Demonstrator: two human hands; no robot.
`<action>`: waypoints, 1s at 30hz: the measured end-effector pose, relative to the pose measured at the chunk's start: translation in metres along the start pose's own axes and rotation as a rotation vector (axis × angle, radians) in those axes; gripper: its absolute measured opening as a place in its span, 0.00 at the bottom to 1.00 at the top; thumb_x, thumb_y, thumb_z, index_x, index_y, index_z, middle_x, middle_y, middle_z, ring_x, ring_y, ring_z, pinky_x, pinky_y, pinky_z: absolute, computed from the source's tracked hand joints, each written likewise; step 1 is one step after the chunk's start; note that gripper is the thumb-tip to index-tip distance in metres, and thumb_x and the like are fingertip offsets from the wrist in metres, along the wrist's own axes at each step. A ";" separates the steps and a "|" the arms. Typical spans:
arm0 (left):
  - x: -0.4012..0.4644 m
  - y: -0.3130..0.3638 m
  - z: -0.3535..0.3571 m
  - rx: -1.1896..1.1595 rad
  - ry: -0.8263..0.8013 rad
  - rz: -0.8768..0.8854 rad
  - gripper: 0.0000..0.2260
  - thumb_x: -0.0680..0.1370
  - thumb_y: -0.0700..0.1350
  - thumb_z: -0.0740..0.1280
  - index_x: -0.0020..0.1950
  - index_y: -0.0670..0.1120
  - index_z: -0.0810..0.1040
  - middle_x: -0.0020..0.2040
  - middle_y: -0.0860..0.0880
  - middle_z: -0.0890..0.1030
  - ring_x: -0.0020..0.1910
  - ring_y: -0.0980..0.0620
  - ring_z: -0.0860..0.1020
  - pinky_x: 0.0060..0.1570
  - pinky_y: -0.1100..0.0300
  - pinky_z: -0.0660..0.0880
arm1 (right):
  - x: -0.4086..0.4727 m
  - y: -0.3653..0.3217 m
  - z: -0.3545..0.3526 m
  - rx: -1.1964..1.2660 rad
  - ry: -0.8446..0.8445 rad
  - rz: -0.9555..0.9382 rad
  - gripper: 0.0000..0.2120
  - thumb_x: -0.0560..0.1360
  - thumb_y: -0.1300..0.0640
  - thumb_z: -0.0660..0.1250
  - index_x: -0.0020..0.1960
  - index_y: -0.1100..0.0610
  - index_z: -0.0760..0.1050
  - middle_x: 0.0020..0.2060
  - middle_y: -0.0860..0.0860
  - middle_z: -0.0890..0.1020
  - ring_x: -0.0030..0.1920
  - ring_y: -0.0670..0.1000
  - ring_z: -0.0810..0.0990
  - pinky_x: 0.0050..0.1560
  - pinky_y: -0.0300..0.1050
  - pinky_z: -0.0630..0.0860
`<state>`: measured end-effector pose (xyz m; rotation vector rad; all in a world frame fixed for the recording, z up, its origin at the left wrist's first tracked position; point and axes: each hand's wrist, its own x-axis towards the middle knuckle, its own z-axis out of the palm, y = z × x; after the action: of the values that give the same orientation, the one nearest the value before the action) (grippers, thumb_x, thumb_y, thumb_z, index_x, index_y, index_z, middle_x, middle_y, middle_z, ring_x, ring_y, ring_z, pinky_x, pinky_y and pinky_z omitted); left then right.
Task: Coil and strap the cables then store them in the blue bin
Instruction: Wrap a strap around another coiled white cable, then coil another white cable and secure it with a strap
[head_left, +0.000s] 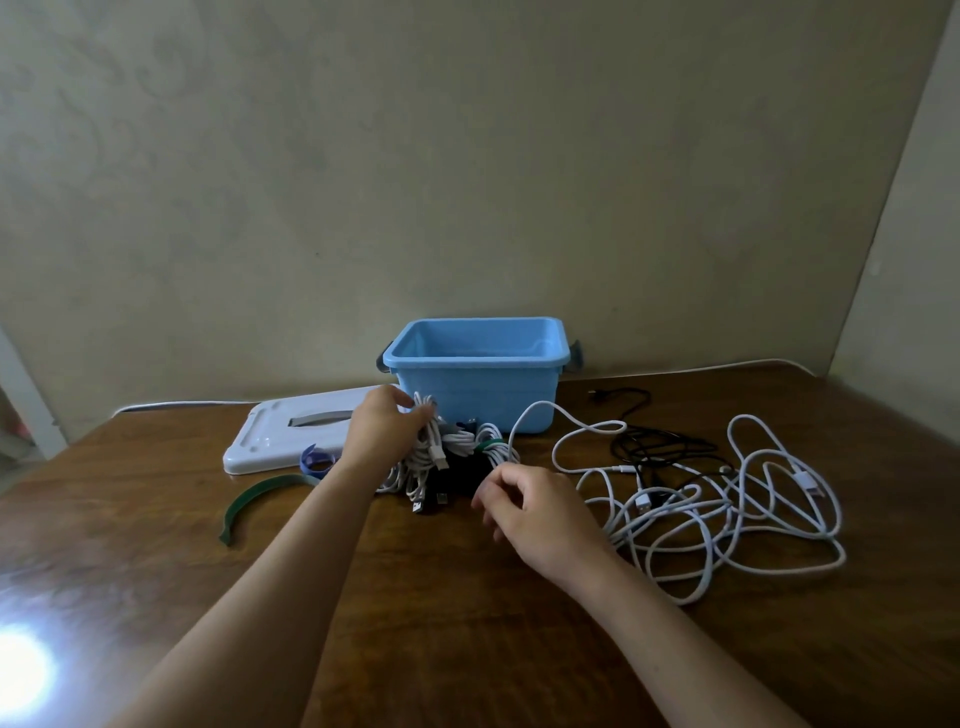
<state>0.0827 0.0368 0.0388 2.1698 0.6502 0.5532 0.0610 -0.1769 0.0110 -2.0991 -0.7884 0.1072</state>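
the left hand (384, 423) grips a coiled white cable bundle (428, 441) just in front of the blue bin (475, 384), fingers curled round its loops. the right hand (535, 512) hovers above the wooden table (415, 623) with fingers loosely curled, holding nothing. between the hands lie more coiled bundles, white and black, one of them bound with a green strap (491, 446). the bin stands open at the back of the table by the wall; its inside shows no cables. its pale lid (291, 434) lies flat to the left. a loose green strap (254, 506) curves on the table near the lid, a blue strap (317, 460) just beside it. to the right sprawls a tangle of loose white cables (727, 509) and black cables (654, 447).
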 end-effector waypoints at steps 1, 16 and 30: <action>0.001 0.001 0.000 0.031 0.000 0.017 0.15 0.79 0.55 0.69 0.58 0.45 0.79 0.46 0.45 0.84 0.41 0.50 0.81 0.36 0.57 0.76 | 0.000 0.000 0.000 -0.002 -0.003 -0.005 0.08 0.84 0.48 0.61 0.48 0.43 0.77 0.39 0.45 0.83 0.40 0.44 0.83 0.40 0.37 0.79; -0.010 -0.023 0.003 0.205 0.229 -0.040 0.19 0.80 0.56 0.65 0.33 0.48 0.79 0.31 0.50 0.79 0.42 0.45 0.77 0.46 0.51 0.70 | 0.000 0.002 0.000 -0.023 0.022 -0.020 0.09 0.83 0.48 0.61 0.48 0.45 0.79 0.39 0.44 0.83 0.39 0.44 0.83 0.43 0.41 0.81; -0.004 -0.033 0.003 0.165 0.073 0.030 0.27 0.76 0.59 0.71 0.72 0.51 0.70 0.66 0.43 0.72 0.65 0.44 0.73 0.63 0.43 0.74 | 0.002 0.002 0.000 -0.066 0.045 -0.020 0.08 0.83 0.49 0.61 0.50 0.45 0.78 0.41 0.43 0.83 0.40 0.43 0.82 0.41 0.38 0.80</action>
<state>0.0728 0.0509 0.0105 2.3251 0.7255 0.6159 0.0634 -0.1767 0.0095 -2.1473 -0.7957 0.0226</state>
